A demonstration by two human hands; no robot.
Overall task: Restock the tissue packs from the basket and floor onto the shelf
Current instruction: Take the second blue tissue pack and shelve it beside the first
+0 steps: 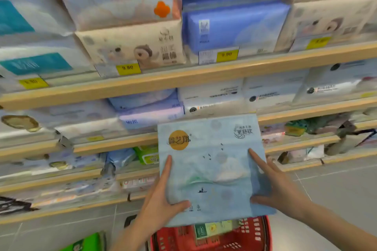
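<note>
I hold a large light-blue tissue pack [212, 169] with an orange round logo and a landscape print, raised in front of the shelves. My left hand [161, 195] grips its left edge, thumb on the front face. My right hand [277, 185] grips the right edge, forefinger stretched up along the front. Below the pack stands a red basket [263, 236] holding more packs [212, 230] with green and yellow print. The wooden shelves [183, 79] ahead are stacked with tissue packs.
A green pack [85, 243] lies on the grey tiled floor at bottom left. Blue packs [234, 26] sit on the upper shelf with a dark gap above them. Yellow price tags [226, 54] line the shelf edges. Open floor lies to the right.
</note>
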